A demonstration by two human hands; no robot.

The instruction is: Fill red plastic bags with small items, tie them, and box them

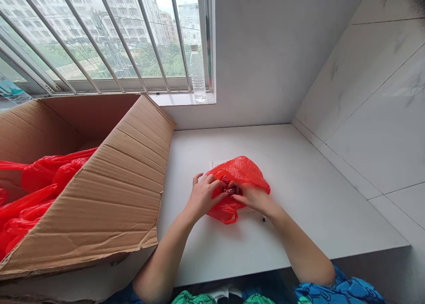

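A crumpled red plastic bag [244,171] lies on the white table top [299,233] in front of me. My left hand [203,197] and my right hand [254,199] meet at its near side, fingers pinched on the bag where a small patch of dark printing [230,189] shows. A loop handle of the bag [232,218] hangs out below my hands. What is inside the bag is hidden.
A large open cardboard box [116,189] stands at the left, holding more red plastic bags [36,184]. A clear plastic bottle [197,73] stands on the window sill behind a barred window. White tiled walls close in the table at the back and right.
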